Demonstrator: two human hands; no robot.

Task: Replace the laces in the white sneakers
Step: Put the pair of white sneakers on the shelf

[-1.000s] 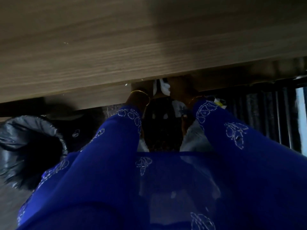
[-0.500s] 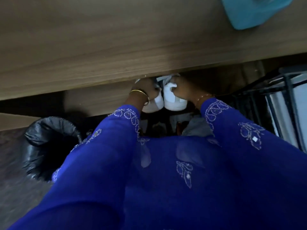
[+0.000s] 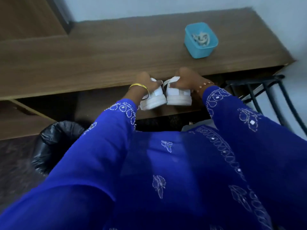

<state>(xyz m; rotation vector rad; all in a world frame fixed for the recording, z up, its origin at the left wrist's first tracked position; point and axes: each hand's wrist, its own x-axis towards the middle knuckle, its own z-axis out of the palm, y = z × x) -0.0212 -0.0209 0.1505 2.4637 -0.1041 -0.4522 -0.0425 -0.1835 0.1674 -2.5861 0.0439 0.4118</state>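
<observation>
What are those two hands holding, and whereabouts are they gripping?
Each grips one white sneaker by its top opening: left hand the left sneaker, right hand the right sneaker, heels facing the person.

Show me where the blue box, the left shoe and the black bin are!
blue box [image 3: 201, 52]: head view, front wall.
left shoe [image 3: 153, 101]: head view, heel.
black bin [image 3: 54, 138]: head view, bag at its rim.

The tabletop [image 3: 116, 52] looks like matt brown wood with visible grain. The sneakers [image 3: 166, 97] look smooth and white, the box [image 3: 201, 50] is turquoise plastic, the bin bag [image 3: 54, 138] glossy black plastic.
</observation>
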